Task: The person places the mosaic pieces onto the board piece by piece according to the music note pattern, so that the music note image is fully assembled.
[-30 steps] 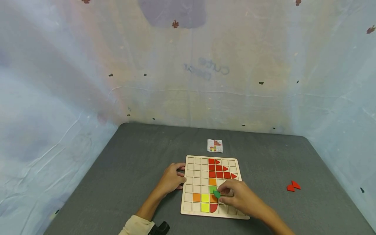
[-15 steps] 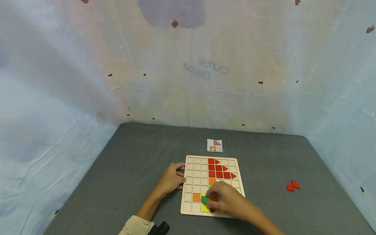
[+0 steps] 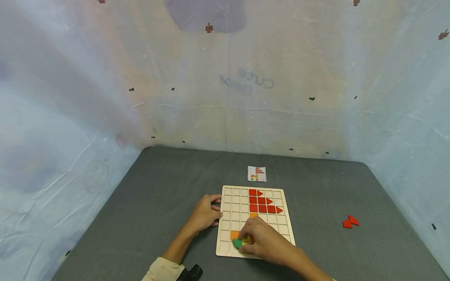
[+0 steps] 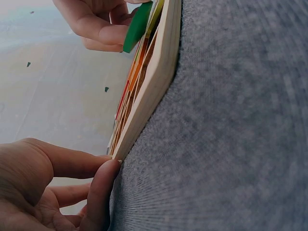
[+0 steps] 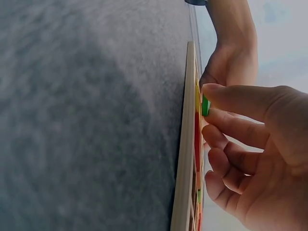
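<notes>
A green quarter-round tile (image 3: pixel 237 243) is pinched between the thumb and fingers of my right hand (image 3: pixel 261 240). It is close over the lower left part of a wooden grid board (image 3: pixel 226 224), left of the yellow tiles (image 3: pixel 245 238). At the board's left edge my left hand (image 3: pixel 205 212) holds on, thumb and forefinger (image 4: pixel 82 163) meeting at the edge in the left wrist view. Red tiles (image 3: pixel 261 201) fill cells at the top of the board, with orange tiles (image 3: pixel 234 235) lower down. My right hand hides some lower cells.
Behind the board lies a small printed pattern card (image 3: pixel 256 174). Two loose red tiles (image 3: pixel 353 221) rest on the grey tabletop (image 3: pixel 316 195) at the right. A pale sheet (image 3: pixel 225 78) rises behind and beside the table.
My right hand has carried the green tile leftward and slightly nearer, from over the middle columns to the lower left cells. The left hand stays at the board's edge.
</notes>
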The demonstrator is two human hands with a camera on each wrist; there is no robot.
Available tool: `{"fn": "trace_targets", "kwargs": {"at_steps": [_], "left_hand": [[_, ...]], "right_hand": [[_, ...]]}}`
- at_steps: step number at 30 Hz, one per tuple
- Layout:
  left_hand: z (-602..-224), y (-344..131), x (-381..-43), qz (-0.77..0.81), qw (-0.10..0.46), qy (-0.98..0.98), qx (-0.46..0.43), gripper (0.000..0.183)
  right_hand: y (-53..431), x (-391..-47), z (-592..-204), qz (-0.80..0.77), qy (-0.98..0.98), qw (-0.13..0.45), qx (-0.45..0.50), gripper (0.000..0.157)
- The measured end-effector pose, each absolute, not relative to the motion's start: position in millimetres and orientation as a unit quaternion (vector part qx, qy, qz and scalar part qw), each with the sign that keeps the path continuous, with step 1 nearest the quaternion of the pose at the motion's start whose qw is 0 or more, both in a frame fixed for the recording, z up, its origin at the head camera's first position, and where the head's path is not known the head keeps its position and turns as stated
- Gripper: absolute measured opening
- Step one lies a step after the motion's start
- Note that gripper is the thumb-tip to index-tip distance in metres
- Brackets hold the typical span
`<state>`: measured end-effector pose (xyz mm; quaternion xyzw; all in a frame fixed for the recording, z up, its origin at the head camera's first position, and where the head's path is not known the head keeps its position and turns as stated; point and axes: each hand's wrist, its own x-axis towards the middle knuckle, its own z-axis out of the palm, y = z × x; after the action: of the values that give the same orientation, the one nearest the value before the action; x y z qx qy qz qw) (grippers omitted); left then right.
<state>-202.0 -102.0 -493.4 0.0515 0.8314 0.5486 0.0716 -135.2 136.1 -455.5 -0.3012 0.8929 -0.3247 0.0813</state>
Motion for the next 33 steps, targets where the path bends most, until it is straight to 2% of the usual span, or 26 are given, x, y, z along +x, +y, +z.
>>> {"fn": "trace_targets", "kwargs": {"at_steps": [22, 33], "left_hand": [[-491.5, -102.2, -201.1, 0.552, 0.075, 0.829, 0.046, 0.059], [-491.3, -102.0, -200.0, 0.557, 0.072, 0.826, 0.051, 0.060]], "right_hand": [[130.3, -135.6, -457.4, -0.314, 0.895, 0.098, -0.300, 0.011], [128.3, -135.1, -457.6, -0.295, 0.903, 0.084, -0.302, 0.012]]}}
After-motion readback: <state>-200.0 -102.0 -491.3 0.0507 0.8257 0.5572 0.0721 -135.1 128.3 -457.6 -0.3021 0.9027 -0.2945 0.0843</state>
